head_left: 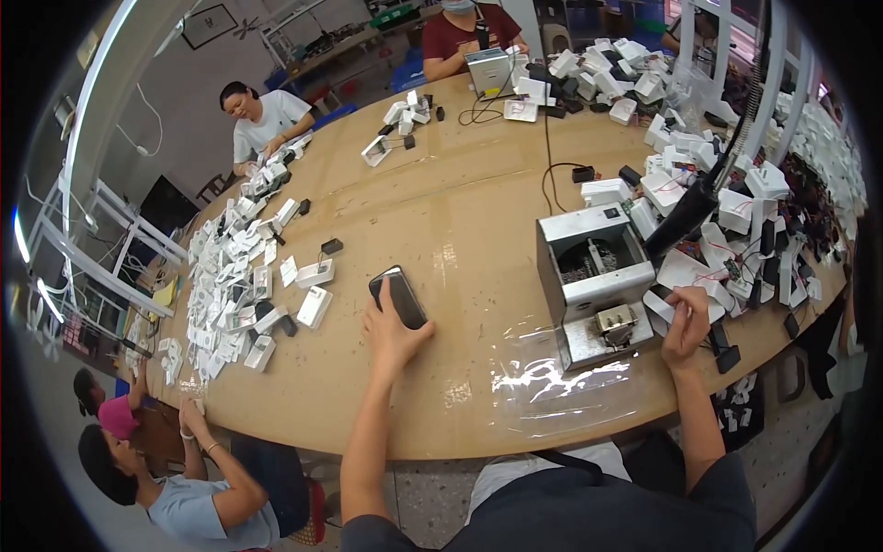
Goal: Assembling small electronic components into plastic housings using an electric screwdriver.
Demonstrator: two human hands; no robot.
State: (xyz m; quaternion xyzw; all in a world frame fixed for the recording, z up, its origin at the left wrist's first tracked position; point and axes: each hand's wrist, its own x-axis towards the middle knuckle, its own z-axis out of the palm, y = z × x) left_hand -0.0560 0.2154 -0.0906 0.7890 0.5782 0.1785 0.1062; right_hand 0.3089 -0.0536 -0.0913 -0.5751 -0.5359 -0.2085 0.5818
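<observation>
My left hand [393,336] is wrapped around a dark smartphone [407,304] on the brown tabletop, its thumb and fingers along the edges. Over on the right, my right hand [687,327] is closed, with its fingertips at the end of a white plastic casing [657,306]. That casing sits just beside a metal screw feeder [598,267], whose open top shows a dark heap of small screws. A black electric screwdriver [682,219] hangs by a coiled cord and leans between the feeder and the parts pile.
White casings, wires and black parts pile up along the right [736,212]. More white casings [235,285] spread over the table's left side. Co-workers sit at the far left, the back and the near left. A black cable [549,170] runs across the back of the tabletop [460,359].
</observation>
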